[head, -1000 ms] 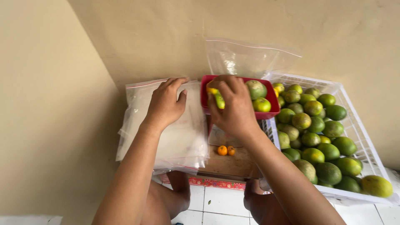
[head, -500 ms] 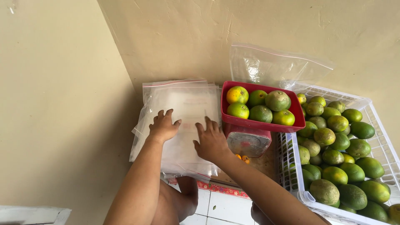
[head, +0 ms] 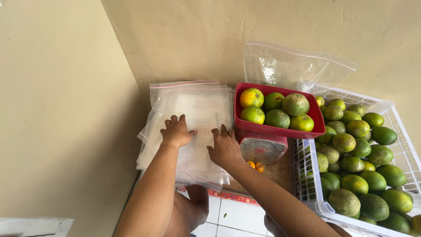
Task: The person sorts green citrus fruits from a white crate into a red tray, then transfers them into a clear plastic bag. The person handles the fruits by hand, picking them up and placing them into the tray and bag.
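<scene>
Both hands rest flat on a stack of clear zip-top plastic bags [head: 193, 105] lying in the corner by the wall. My left hand [head: 176, 131] presses the middle of the stack, fingers spread. Close beside it, my right hand [head: 224, 147] lies on the stack's right edge, fingers apart. Neither hand grips anything. Just right of my right hand stands a small scale [head: 262, 149] carrying a red tray [head: 280, 130] filled with several green and yellow-green citrus fruits [head: 276, 110].
A white plastic crate [head: 307, 175] full of green citrus fruits stands at the right. One clear zip bag [head: 294, 66] leans upright against the wall behind the tray. Two tiny orange fruits [head: 255, 166] lie below the scale. My knees and white floor tiles show underneath.
My right hand has left the red tray and come down to the left onto the bag stack beside my left hand. The view has shifted, so everything sits further right.
</scene>
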